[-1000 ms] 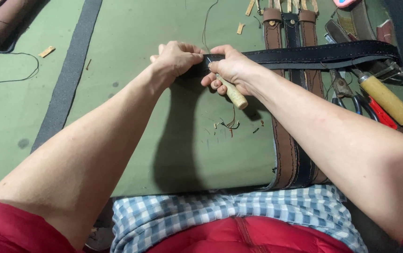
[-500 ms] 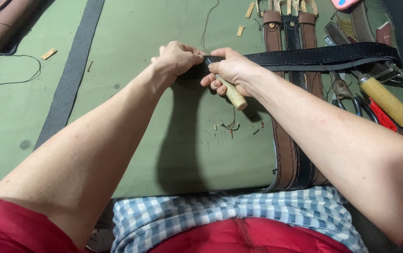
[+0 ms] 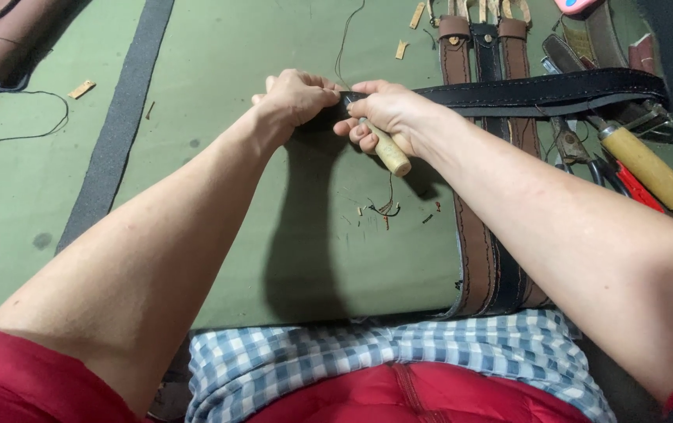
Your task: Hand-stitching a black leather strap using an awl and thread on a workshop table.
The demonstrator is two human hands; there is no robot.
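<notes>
1. The left hand [image 3: 297, 98] is clamped on the end of a black belt [image 3: 540, 90], pinning it to the green mat [image 3: 234, 196] — likely to steady it.
2. The right hand [image 3: 387, 113] is closed around a wooden-handled tool [image 3: 389, 150], its tip right at the belt's end.
3. The tip itself is hidden between the hands.
4. Brown straps [image 3: 477, 235] and more tools [image 3: 642, 160] lie to the right — partly cut off.

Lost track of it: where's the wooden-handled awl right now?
In the head view, the wooden-handled awl sits in the right hand, at the black belt end, beside the left hand.
</notes>
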